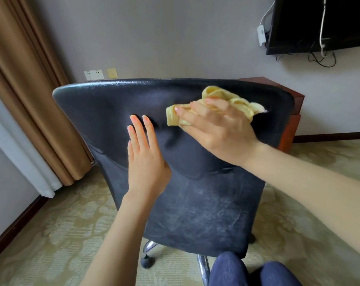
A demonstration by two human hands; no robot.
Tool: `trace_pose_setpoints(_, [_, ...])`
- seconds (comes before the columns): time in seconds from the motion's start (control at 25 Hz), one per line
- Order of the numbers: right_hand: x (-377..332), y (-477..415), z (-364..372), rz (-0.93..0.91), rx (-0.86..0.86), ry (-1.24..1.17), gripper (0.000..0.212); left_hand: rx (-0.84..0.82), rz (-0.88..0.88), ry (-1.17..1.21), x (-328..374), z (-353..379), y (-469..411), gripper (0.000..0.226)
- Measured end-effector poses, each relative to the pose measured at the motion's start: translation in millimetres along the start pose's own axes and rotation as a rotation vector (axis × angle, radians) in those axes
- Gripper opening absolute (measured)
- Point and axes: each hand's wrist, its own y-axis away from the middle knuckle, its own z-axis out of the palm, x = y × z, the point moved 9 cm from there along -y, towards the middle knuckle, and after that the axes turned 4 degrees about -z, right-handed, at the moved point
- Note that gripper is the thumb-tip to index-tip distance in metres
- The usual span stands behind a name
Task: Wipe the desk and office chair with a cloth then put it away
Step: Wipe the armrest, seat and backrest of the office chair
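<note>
Cloth [232, 104] pressed on chair back [195, 193] by flat right hand [218, 129]; left hand [146, 159] flat beside.

Cloth [226, 104] on chair back [195, 193], cabinet [286, 120] behind, curtain [26, 89] left.

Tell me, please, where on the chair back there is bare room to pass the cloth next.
Bare: the lower chair back below both wrists, and the upper-left corner beside the left hand. Crowded: the upper right, under the right hand pressing the yellow cloth.
</note>
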Motion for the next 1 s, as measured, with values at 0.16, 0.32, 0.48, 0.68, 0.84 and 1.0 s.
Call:
trace_pose_setpoints(0.16, [-44.7,42.0,26.9,-0.124,-0.195,-0.063,0.019,-0.028,0.011,-0.025,-7.4,-0.6,-2.8,0.092])
trace_pose_setpoints(0.32, [-74.9,106.0,29.7,-0.265,-0.399,-0.162,0.03,-0.013,0.005,-0.059,-6.5,-2.8,-0.3,0.092])
trace_pose_setpoints(0.48, [-66.9,145.5,13.6,-0.358,-0.467,-0.126,0.036,0.052,-0.082,-0.042,4.9,-5.5,8.7,0.097])
trace_pose_setpoints(0.68, [-6.0,150.2,-17.1,-0.344,-0.361,-0.043,0.032,0.188,0.158,-0.015,60.2,-3.1,25.5,0.104])
trace_pose_setpoints(0.84, [57.0,116.2,-41.2,-0.169,-0.131,0.039,0.027,0.146,0.222,0.045,85.8,10.2,26.8,0.107])
trace_pose_setpoints(1.0, [71.7,94.8,-43.1,0.01,0.026,0.041,0.017,0.117,0.215,0.09,83.5,16.1,20.6,0.109])
